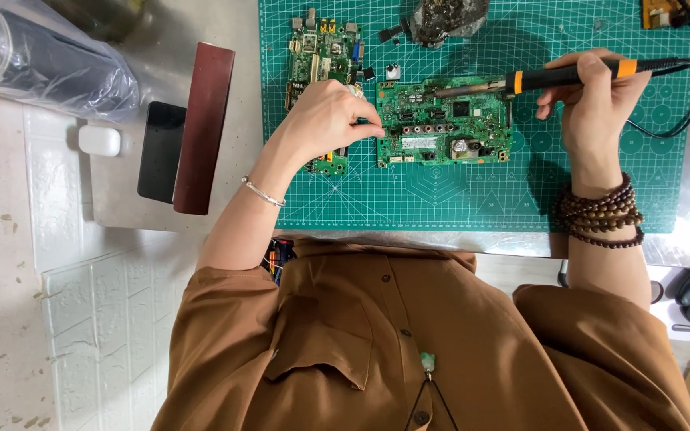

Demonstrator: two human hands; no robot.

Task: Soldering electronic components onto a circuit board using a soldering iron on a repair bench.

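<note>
Soldering work at a green circuit board (441, 121) lying flat on the green cutting mat (481, 199). Right hand (592, 100) closed around a black-and-orange soldering iron (569, 76), tip resting over the board's upper middle. Left hand (325, 120) pinched shut at the board's left edge (what the fingertips hold, if anything, cannot be told), covering a second board (321, 52). Judged step: heating a joint; the next move calls for a steady tip and a braced board.
</note>
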